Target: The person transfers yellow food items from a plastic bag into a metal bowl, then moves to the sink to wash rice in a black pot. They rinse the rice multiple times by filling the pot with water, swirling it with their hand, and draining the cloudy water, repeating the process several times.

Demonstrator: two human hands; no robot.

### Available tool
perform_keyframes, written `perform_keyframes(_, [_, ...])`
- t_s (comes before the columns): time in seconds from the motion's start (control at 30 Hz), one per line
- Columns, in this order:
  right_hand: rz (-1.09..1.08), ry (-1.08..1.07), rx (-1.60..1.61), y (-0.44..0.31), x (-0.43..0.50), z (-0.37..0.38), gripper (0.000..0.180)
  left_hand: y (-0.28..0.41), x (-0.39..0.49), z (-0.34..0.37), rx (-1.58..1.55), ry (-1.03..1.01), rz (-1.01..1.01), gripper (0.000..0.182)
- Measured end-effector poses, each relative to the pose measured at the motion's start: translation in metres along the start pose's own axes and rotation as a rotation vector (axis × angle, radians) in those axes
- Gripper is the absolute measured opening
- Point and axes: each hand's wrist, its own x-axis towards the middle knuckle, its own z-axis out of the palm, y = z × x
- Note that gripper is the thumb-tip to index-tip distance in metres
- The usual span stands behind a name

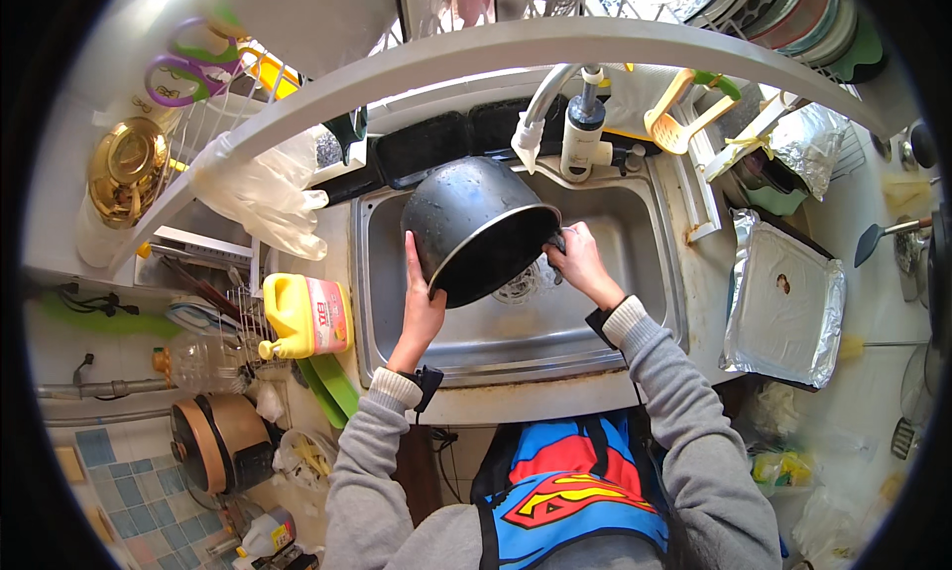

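A deep black pot (476, 198) is tilted over the stainless steel sink (513, 354), its dark opening facing down toward me and to the right. Water drops dot its outer wall. My left hand (424, 295) grips the pot's left side, fingers along the outer wall and thumb at the rim. At the right of the rim, my right hand (580, 261) is closed on a dark grey piece that looks like the pot's side handle. The drain strainer (518, 286) shows partly below the pot. Above the sink, the faucet (529, 127) has a white nozzle.
A yellow detergent jug (294, 317) stands left of the sink beside a green board (327, 388). Translucent gloves (260, 198) hang from the rack's white front bar (461, 49), which crosses above the sink. A foil-lined tray (785, 302) lies at right. Purple-green scissors (190, 68) hang upper left.
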Motion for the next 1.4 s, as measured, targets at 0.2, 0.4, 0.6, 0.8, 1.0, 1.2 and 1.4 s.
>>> perform_keyframes(0.2, [-0.043, 0.031, 0.144, 0.023, 0.001, 0.011, 0.021, 0.020, -0.007, -0.011, 0.336, -0.047, 0.135, 0.100])
perform_keyframes(0.4, [0.042, -0.026, 0.137, 0.032, -0.026, 0.010, 0.007, 0.024, -0.026, -0.004, 0.460, -0.082, 0.165, 0.097])
perform_keyframes(0.6, [-0.114, -0.049, 0.204, 0.028, -0.027, 0.008, 0.022, 0.035, -0.041, -0.012, 0.659, -0.046, 0.252, 0.087])
perform_keyframes(0.8, [-0.270, -0.041, 0.338, 0.013, -0.029, 0.022, 0.023, 0.057, -0.052, -0.032, 0.762, 0.004, 0.350, 0.067])
perform_keyframes(1.0, [-0.125, -0.132, -0.005, 0.008, -0.022, 0.030, 0.028, 0.045, -0.062, -0.037, 0.603, -0.017, 0.008, 0.100])
perform_keyframes(1.2, [0.334, -0.095, -0.097, 0.023, 0.003, -0.025, 0.063, -0.034, -0.050, -0.024, -0.218, -0.037, -0.190, 0.097])
perform_keyframes(1.4, [0.477, 0.157, -0.087, 0.071, 0.079, -0.095, 0.079, -0.061, -0.052, -0.025, -0.783, -0.079, -0.933, 0.084])
